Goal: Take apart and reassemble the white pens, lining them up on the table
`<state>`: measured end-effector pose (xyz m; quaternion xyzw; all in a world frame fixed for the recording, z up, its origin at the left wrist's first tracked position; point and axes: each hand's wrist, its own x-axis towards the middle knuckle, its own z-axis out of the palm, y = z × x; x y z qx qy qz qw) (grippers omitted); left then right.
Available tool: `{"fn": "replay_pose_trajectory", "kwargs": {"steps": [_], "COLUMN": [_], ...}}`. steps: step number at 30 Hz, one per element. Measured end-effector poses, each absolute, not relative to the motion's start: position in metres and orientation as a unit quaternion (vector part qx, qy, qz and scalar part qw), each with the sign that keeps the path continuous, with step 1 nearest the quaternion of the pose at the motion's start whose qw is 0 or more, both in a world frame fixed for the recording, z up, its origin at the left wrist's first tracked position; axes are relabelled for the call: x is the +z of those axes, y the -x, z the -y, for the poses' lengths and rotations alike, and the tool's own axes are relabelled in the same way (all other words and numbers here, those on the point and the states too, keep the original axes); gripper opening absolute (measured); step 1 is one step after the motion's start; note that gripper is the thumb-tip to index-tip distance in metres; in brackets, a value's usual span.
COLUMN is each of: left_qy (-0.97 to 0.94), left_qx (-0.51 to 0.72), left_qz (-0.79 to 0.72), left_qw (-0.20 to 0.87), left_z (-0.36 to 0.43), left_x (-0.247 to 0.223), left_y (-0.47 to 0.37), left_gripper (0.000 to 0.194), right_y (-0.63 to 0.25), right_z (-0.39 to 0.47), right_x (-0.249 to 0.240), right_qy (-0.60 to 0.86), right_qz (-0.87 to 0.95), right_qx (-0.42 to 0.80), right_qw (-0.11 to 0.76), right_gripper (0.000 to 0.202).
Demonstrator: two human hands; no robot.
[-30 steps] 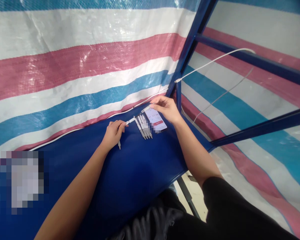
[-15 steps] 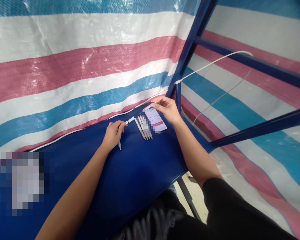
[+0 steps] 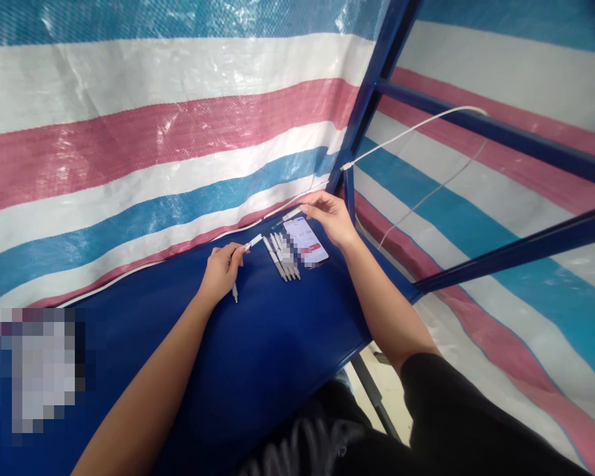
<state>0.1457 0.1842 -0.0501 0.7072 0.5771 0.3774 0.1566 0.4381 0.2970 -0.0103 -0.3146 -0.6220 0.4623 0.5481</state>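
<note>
My left hand (image 3: 223, 268) is closed, thumb and fingertips pinching a slim white pen part (image 3: 254, 242) that points up to the right. My right hand (image 3: 328, 215) pinches another white pen part (image 3: 292, 213), whose darker, thinner end (image 3: 278, 225) points down-left toward the first. A small gap seems to lie between the two parts. Below my left hand shows the tip of another pen (image 3: 235, 293); whether the hand touches it I cannot tell. Several white-and-grey pens (image 3: 281, 256) lie side by side on the blue tabletop (image 3: 277, 330), between my hands.
A phone (image 3: 307, 243) with its screen lit lies right of the pens. A white cable (image 3: 406, 132) hangs from the blue metal frame (image 3: 476, 122). Striped plastic sheeting (image 3: 168, 132) walls the back and right side. A blurred-out pale patch (image 3: 44, 370) covers the table's left.
The view has shifted slightly. Both hands keep their pinches, and the two pen parts look slightly farther apart than before. The row of pens and the phone stay put.
</note>
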Motion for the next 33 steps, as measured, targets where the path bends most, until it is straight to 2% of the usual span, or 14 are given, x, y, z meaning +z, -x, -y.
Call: {"fn": "replay_pose_trajectory", "kwargs": {"steps": [11,20,27,33], "left_qy": [-0.701,-0.715,-0.726,-0.726], "left_qx": [0.374,0.360,0.361,0.361], "left_qz": [-0.585,-0.580,-0.566,-0.565], "left_qw": [0.164,0.153,0.151,0.151], "left_z": [-0.183,-0.184,-0.183,-0.182], "left_x": [-0.048,-0.050,-0.049,-0.047], "left_y": [-0.147,-0.146,-0.146,-0.147], "left_gripper": [0.041,0.037,0.034,0.032], "right_y": [-0.436,-0.426,-0.410,-0.408], "right_z": [-0.296,-0.295,-0.282,-0.281], "right_x": [-0.010,-0.018,-0.020,-0.019], "right_qy": [0.313,0.307,0.288,0.305], "right_qz": [0.610,0.635,0.656,0.653], "right_qx": [0.462,0.485,0.512,0.500], "right_qw": [0.562,0.517,0.474,0.480], "right_gripper": [0.042,0.042,0.035,0.041]}}
